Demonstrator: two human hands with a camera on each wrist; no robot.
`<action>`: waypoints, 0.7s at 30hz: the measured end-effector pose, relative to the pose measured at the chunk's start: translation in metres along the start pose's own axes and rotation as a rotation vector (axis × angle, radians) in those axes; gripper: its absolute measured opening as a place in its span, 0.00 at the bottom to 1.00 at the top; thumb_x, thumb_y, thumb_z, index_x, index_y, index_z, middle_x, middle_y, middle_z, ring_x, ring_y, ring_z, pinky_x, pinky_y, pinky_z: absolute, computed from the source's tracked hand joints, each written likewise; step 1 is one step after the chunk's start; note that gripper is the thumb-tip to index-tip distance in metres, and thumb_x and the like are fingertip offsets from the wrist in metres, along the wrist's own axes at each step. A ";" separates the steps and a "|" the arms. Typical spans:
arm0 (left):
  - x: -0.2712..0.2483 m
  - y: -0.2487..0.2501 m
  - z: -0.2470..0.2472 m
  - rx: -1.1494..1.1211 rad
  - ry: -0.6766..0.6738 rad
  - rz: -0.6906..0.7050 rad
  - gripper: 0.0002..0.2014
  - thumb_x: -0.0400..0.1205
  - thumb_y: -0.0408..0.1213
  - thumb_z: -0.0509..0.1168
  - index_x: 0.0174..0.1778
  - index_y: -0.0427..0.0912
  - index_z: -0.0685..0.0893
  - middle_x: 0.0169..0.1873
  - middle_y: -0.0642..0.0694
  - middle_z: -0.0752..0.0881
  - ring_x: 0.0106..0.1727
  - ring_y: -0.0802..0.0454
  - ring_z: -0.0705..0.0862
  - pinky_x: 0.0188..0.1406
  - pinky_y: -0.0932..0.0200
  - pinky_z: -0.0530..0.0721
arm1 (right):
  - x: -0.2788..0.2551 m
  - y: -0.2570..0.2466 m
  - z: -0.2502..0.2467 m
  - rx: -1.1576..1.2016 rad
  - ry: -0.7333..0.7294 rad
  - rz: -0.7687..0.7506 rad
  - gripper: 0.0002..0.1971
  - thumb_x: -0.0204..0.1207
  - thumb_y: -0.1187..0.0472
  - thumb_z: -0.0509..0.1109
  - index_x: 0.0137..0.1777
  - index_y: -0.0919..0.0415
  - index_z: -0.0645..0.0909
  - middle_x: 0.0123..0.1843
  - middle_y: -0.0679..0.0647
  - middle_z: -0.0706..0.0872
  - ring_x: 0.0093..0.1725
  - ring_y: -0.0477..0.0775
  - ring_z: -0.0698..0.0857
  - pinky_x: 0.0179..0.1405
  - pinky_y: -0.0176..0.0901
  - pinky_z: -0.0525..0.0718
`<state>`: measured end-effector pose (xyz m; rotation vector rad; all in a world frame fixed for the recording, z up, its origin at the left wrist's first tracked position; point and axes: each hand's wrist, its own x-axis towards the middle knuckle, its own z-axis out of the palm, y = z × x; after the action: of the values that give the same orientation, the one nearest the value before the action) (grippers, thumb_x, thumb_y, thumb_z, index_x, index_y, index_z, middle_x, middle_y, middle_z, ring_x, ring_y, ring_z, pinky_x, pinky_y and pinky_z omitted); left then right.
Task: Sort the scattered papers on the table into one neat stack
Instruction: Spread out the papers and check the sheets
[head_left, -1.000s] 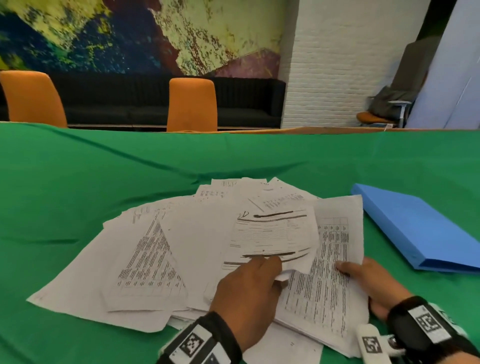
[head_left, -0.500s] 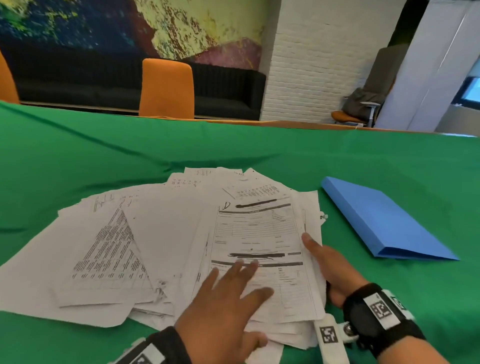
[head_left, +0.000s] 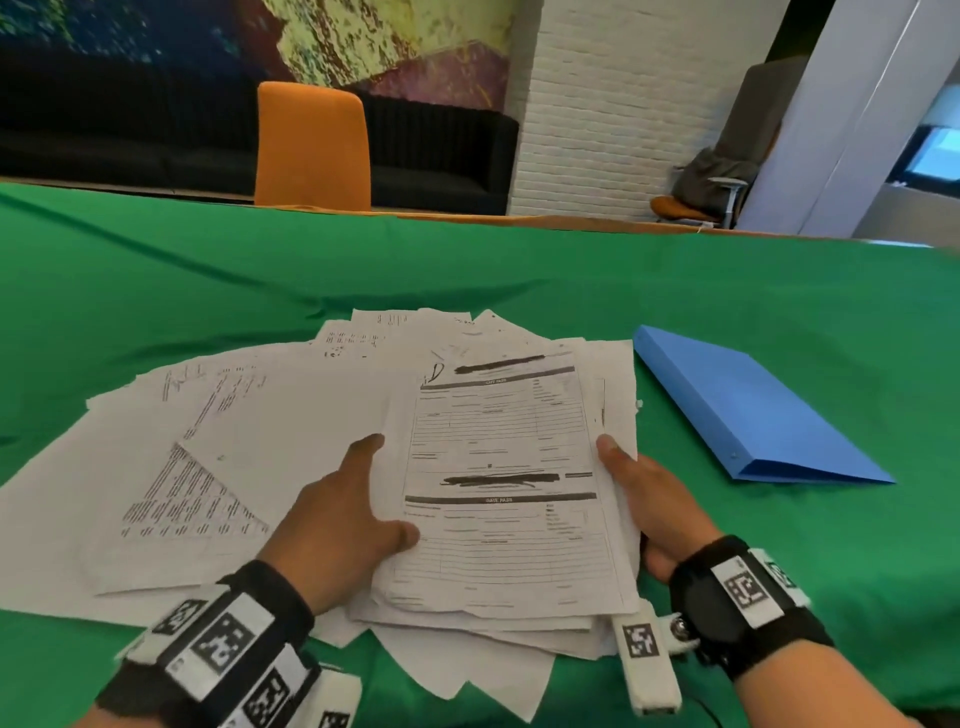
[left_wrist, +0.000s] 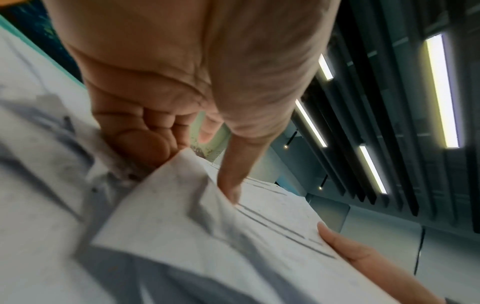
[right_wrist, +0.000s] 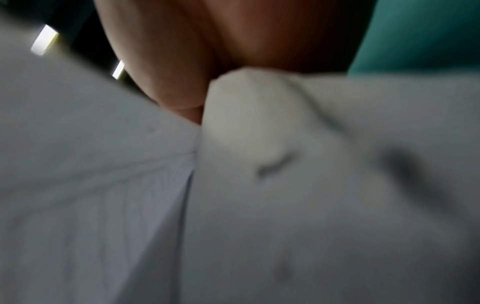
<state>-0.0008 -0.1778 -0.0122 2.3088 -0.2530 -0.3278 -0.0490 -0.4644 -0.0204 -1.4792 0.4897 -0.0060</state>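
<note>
Head view: a part-gathered stack (head_left: 501, 499) of printed sheets lies on the green table (head_left: 156, 291), with loose papers (head_left: 171, 467) fanned out to its left and tucked under it. The left hand (head_left: 340, 525) grips the stack's left edge, thumb on the top sheet; the right hand (head_left: 652, 501) grips its right edge, thumb on top. A blue folder (head_left: 748, 415) lies right of the stack, apart from it, bare cloth between them. Bare cloth runs from the stack to the table's far edge, where an orange chair (head_left: 311, 145) stands.

Left wrist view: the fingers (left_wrist: 145, 142) curl under the stack's edge, the thumb pressing down on the sheet; the print is blurred.

Right wrist view: blurred, paper fills nearly all; the finger positions cannot be told here.
</note>
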 end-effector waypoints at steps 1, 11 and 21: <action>0.002 -0.002 -0.001 -0.041 0.025 0.005 0.48 0.77 0.39 0.78 0.88 0.57 0.55 0.52 0.51 0.84 0.50 0.54 0.81 0.52 0.60 0.81 | 0.000 0.000 -0.001 0.003 -0.006 -0.009 0.21 0.88 0.46 0.59 0.69 0.58 0.83 0.60 0.61 0.94 0.58 0.64 0.93 0.67 0.64 0.86; -0.011 -0.022 -0.006 -0.658 0.142 0.052 0.13 0.83 0.21 0.66 0.50 0.42 0.91 0.47 0.43 0.94 0.54 0.37 0.91 0.61 0.37 0.88 | -0.006 0.000 0.015 0.094 -0.194 -0.201 0.24 0.78 0.57 0.68 0.74 0.61 0.79 0.67 0.62 0.91 0.65 0.66 0.90 0.65 0.62 0.89; 0.001 0.021 -0.046 -0.655 0.139 0.414 0.36 0.76 0.46 0.78 0.80 0.52 0.72 0.70 0.52 0.85 0.70 0.54 0.84 0.69 0.47 0.84 | -0.028 -0.060 0.012 -0.049 -0.231 -0.509 0.17 0.68 0.66 0.71 0.52 0.49 0.94 0.53 0.55 0.96 0.50 0.55 0.95 0.46 0.46 0.93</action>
<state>0.0125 -0.1612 0.0334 1.5775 -0.4660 -0.0245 -0.0532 -0.4513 0.0456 -1.5948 -0.0816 -0.2233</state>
